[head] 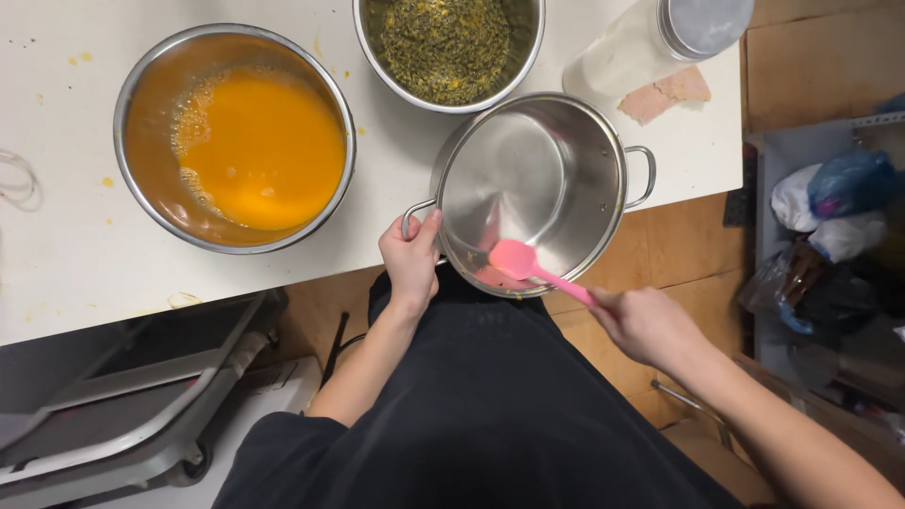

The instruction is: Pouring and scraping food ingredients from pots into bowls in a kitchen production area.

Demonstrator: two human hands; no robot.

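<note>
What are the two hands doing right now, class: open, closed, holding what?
Left hand: closed on the handle of the tilted round steel pot.
Right hand: closed on the pink silicone spatula.

We see both forearms bare from the elbow down, with no watch, ring, bracelet or glove on the left hand (411,256) or the right hand (646,325). We make out a dark, near-black short sleeve ending above the left elbow, its hem rolled into a soft edge. Across the lower middle of our view spreads a plain black apron or skirt of smooth cloth, without print, pocket or button that we can see, falling in broad, shallow folds.
</note>
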